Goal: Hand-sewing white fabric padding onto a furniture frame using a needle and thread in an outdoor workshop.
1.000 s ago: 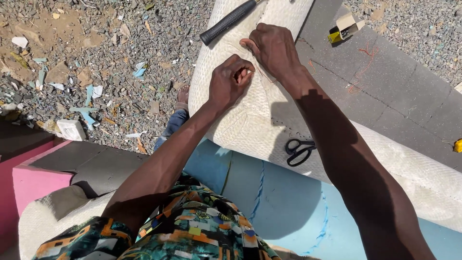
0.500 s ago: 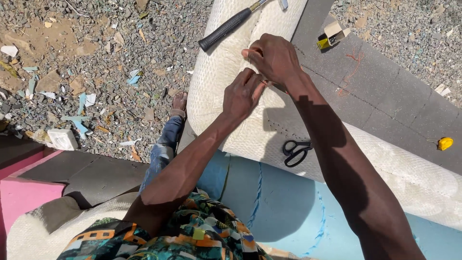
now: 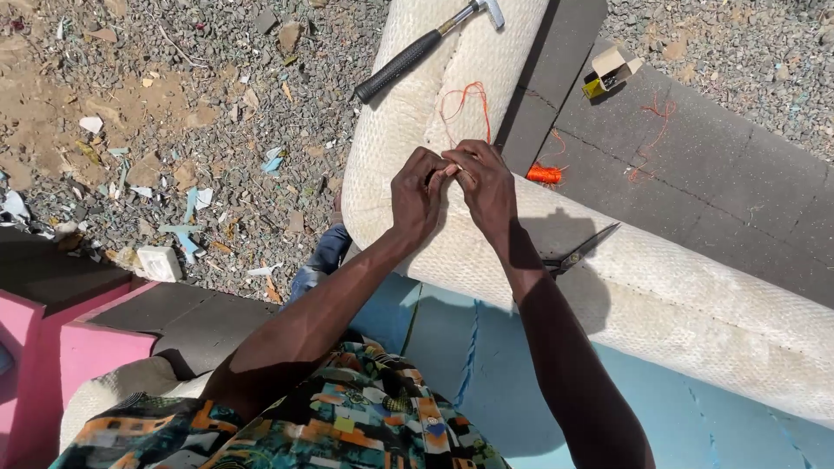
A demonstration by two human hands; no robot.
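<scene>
Gravel yard; both hands [image 3: 452, 187] together, maybe pinching orange thread [image 3: 465, 100].

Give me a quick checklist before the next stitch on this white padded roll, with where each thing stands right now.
1. Both hands on the seam: left hand and right hand meet on the white padded roll: ok.
2. Orange thread free of snags: loops loosely above the hands: ok.
3. Needle held: hidden by fingers: cannot tell.
4. Scissors close by: beside right forearm: ok.
5. Hammer lying steady: lies across the curved roll top: cannot tell.
</scene>
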